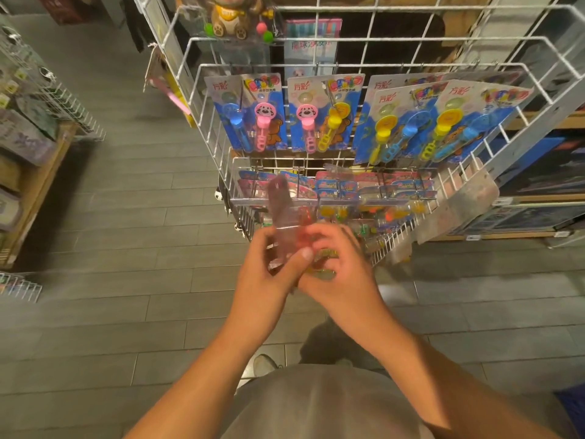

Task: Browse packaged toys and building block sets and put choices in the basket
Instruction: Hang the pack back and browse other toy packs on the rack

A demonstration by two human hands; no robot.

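— What's the room like?
— A shop aisle with a grey plank floor (126,217). A white wire rack (395,52) stands ahead and wooden shelves (34,191) run along the left edge.

— What hangs on the rack?
— Bubble wand cards (323,112) across the middle row, with smaller toy packs (373,188) on the bottom hooks.

— And the hands?
— Both meet at the rack's lower front edge. The left hand (269,267) and right hand (335,267) curl their fingers around a blurred clear toy packet (285,223).
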